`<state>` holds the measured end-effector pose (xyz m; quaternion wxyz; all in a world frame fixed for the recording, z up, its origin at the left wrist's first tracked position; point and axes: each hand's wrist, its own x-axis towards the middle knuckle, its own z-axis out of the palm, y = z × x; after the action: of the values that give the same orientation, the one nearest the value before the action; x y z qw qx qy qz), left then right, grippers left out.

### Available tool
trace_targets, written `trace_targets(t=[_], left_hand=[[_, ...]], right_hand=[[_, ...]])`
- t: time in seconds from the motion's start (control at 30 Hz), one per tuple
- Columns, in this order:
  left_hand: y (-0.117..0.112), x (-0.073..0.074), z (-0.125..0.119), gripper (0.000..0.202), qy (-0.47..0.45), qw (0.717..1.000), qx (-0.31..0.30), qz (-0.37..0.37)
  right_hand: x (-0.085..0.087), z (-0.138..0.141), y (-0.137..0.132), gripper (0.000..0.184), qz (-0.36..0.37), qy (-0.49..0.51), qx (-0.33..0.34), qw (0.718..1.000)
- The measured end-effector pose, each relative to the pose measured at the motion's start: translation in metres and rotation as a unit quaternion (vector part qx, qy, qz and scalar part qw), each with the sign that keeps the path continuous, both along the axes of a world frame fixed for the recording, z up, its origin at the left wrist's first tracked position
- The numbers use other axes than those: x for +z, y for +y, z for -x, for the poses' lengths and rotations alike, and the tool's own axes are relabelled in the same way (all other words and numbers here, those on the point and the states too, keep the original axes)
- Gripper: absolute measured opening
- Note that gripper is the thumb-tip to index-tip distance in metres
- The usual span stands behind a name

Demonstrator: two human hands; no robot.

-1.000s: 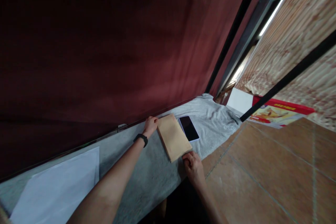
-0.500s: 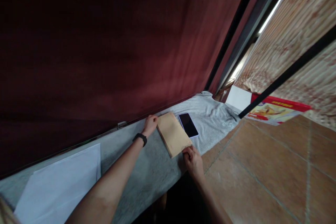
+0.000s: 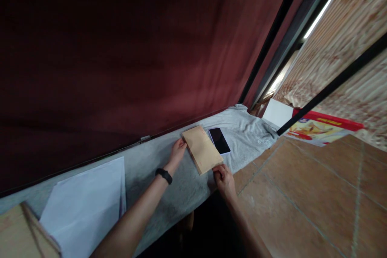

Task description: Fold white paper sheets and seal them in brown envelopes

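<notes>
A thin stack of brown paper envelopes [image 3: 202, 149], with faint red print near its ends, lies slanted over the grey cloth. My left hand [image 3: 177, 151], a black band on its wrist, has its fingers closed at the stack's upper left edge. At the lower right corner, my right hand [image 3: 223, 176] pinches the stack between curled fingers. Just right of the envelopes, almost against them, a phone [image 3: 219, 140] with a dark screen and a pale case rests face up on the cloth.
White paper sheets [image 3: 87, 201] lie on the grey surface [image 3: 169, 205] to the left. Another brown paper stack [image 3: 24, 234] sits at the lower left corner. A dark red panel [image 3: 136, 68] rises behind. Black bars [image 3: 332, 84] and a printed red box [image 3: 326, 125] are at right, above floor tiles [image 3: 314, 193].
The view has shifted slightly, bringing the brown paper stack at lower left further into sight. My left hand has slid a little down along the envelopes' left edge. My right hand keeps its corner.
</notes>
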<state>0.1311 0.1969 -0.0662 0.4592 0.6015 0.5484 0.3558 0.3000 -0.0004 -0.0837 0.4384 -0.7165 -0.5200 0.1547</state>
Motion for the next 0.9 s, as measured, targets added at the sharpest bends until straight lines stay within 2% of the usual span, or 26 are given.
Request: trace_targets(t=[0.1, 0.17, 0.23, 0.3, 0.43, 0.57, 0.77, 0.9], left_hand=[[-0.052, -0.006, 0.006, 0.039, -0.059, 0.997, 0.016, 0.057], [-0.082, -0.007, 0.007, 0.039, -0.099, 0.991, 0.013, 0.090], [-0.105, -0.006, 0.003, 0.041, -0.217, 0.962, 0.022, 0.165], [-0.119, -0.001, -0.005, 0.043, -0.277, 0.943, 0.010, 0.186], [-0.130, 0.009, -0.025, 0.046, -0.302, 0.939, -0.014, 0.164], [-0.135, 0.016, -0.034, 0.053, -0.310, 0.941, -0.016, 0.134], [-0.140, 0.017, -0.038, 0.056, -0.316, 0.941, -0.020, 0.117], [-0.140, 0.012, -0.041, 0.059, -0.304, 0.944, -0.019, 0.125]], right_hand=[[0.000, -0.002, -0.001, 0.026, -0.003, 0.045, -0.054, 0.998], [0.001, -0.005, 0.001, 0.035, 0.004, 0.065, -0.082, 0.995], [0.003, -0.007, 0.005, 0.044, 0.019, 0.067, -0.088, 0.994], [0.003, -0.009, 0.009, 0.049, 0.037, 0.059, -0.079, 0.994], [0.001, -0.009, 0.012, 0.054, 0.048, 0.040, -0.079, 0.995], [-0.002, -0.010, 0.011, 0.055, 0.054, 0.032, -0.083, 0.995], [-0.002, -0.012, 0.012, 0.052, 0.045, 0.026, -0.067, 0.996], [-0.002, -0.012, 0.012, 0.051, 0.039, 0.020, -0.073, 0.996]])
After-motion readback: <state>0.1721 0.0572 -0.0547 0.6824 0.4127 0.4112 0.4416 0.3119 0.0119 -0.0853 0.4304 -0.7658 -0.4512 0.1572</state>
